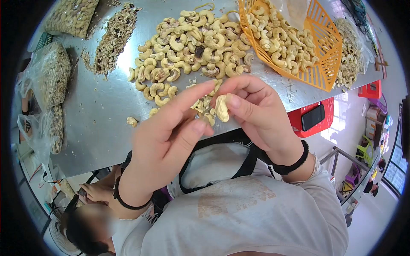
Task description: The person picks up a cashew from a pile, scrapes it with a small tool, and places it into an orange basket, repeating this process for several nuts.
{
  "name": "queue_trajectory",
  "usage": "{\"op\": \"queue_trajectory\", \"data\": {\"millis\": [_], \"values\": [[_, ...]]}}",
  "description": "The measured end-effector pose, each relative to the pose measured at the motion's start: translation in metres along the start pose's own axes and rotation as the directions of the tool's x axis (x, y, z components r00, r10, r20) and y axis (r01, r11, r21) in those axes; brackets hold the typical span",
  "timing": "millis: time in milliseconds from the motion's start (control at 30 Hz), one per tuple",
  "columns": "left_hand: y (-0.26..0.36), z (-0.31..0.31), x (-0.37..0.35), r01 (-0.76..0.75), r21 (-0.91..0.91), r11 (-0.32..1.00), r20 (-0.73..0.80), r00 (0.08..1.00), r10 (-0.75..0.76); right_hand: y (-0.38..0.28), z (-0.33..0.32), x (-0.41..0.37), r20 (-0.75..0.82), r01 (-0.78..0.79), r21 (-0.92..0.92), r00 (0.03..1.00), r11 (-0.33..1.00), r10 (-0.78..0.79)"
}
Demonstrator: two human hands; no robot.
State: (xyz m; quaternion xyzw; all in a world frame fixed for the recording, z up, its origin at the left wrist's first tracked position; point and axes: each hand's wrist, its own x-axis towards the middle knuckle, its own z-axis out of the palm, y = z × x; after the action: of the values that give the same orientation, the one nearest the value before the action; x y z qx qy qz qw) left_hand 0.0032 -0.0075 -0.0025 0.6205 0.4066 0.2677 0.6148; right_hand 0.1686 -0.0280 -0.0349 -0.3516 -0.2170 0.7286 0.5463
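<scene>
My right hand (256, 109) pinches a pale cashew nut (222, 109) between thumb and fingers, above the table's near edge. Close beside it is my left hand (168, 138), its index finger stretched toward the right fingertips and its other fingers curled behind the thumb. A small shiny bit shows near the left thumb tip; what it belongs to is hidden. Beyond both hands, a spread pile of cashews (183, 42) lies on the metal table (98, 132), including a dark, blackened one (199, 51). Several more nuts and crumbs lie under my fingers.
An orange plastic basket (331, 53) holding cashews stands at the back right. Brown skin scraps (113, 40) lie at the back left, near bagged nuts (72, 17) and another filled bag (55, 77). A phone (313, 117) rests on a red stool (326, 123). Another person (87, 226) sits at lower left.
</scene>
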Motion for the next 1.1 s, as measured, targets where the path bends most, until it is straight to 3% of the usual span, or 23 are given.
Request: {"op": "queue_trajectory", "data": {"millis": [200,333,400,467,600,667,767,867,933,1067,1100], "values": [[-0.003,0.003,0.000,-0.011,-0.003,1.000,0.039,0.999,0.011,0.002,0.006,-0.002,0.003,-0.059,0.099,0.998,0.993,0.059],[-0.003,0.000,0.001,-0.120,0.094,0.988,0.054,0.992,0.115,0.000,0.002,-0.003,0.054,-0.129,0.167,0.991,0.978,0.121],[-0.002,0.000,0.002,-0.152,0.152,0.976,0.055,0.988,0.146,-0.001,0.003,-0.004,0.054,-0.109,0.156,0.993,0.982,0.102],[-0.004,0.003,0.002,-0.146,0.123,0.982,-0.048,0.987,0.153,-0.001,0.004,-0.005,0.054,-0.088,0.146,0.995,0.985,0.081],[-0.006,-0.002,0.001,-0.211,0.225,0.951,0.032,0.977,0.209,0.000,0.004,-0.005,0.057,-0.036,0.049,0.998,0.998,0.033],[0.002,-0.007,0.001,-0.064,0.115,0.991,0.056,0.997,0.058,0.001,0.004,-0.006,0.066,-0.018,0.038,0.998,0.999,0.015],[0.001,-0.009,0.000,-0.020,-0.037,0.999,0.042,0.999,0.021,0.001,0.005,-0.007,0.093,0.056,-0.031,0.994,0.998,-0.053],[-0.005,-0.002,-0.001,-0.080,0.052,0.995,-0.022,0.996,0.082,0.000,0.005,-0.007,0.132,0.128,-0.098,0.985,0.987,-0.114],[-0.004,-0.001,-0.001,-0.071,0.043,0.997,-0.027,0.997,0.072,-0.005,0.005,-0.009,0.125,0.053,-0.260,0.992,0.964,-0.021],[-0.003,-0.001,-0.001,-0.011,0.041,0.999,-0.042,0.999,0.013,-0.001,0.003,-0.003,0.064,-0.001,-0.198,0.998,0.980,0.014],[-0.003,0.000,-0.001,-0.010,0.039,0.999,-0.039,0.999,0.011,0.003,0.002,0.000,0.030,0.072,-0.197,0.997,0.978,-0.067]]}}
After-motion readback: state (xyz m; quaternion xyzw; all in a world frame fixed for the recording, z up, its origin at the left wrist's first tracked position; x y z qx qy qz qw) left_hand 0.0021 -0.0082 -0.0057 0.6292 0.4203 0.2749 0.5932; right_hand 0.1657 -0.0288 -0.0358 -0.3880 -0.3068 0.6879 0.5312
